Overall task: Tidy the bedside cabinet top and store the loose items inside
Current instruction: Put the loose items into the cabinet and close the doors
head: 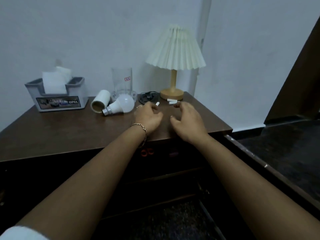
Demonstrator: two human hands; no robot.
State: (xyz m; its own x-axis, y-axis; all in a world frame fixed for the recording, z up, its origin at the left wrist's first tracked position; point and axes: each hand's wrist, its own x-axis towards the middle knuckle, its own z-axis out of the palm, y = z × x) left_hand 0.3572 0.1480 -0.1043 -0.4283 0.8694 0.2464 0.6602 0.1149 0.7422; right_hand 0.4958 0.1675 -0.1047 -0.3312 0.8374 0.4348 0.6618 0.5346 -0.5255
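Both hands hover over the dark wooden cabinet top (69,132). My left hand (149,116) has loosely curled fingers, and a small white item (157,103) shows at its fingertips; whether it is gripped is unclear. My right hand (187,122) is open, fingers apart, holding nothing. Two small white pieces (172,101) lie by the lamp base. A white light bulb (121,106) and a white cardboard roll (100,103) lie on their sides to the left. A coiled black cable (147,97) sits behind my left hand.
A grey tissue holder (57,96) stands at the back left, a clear glass (122,84) behind the bulb, and a pleated lamp (174,63) at the back right. Below the top, orange rings (147,152) show in the dark cabinet front. A dark bed edge (270,163) lies right.
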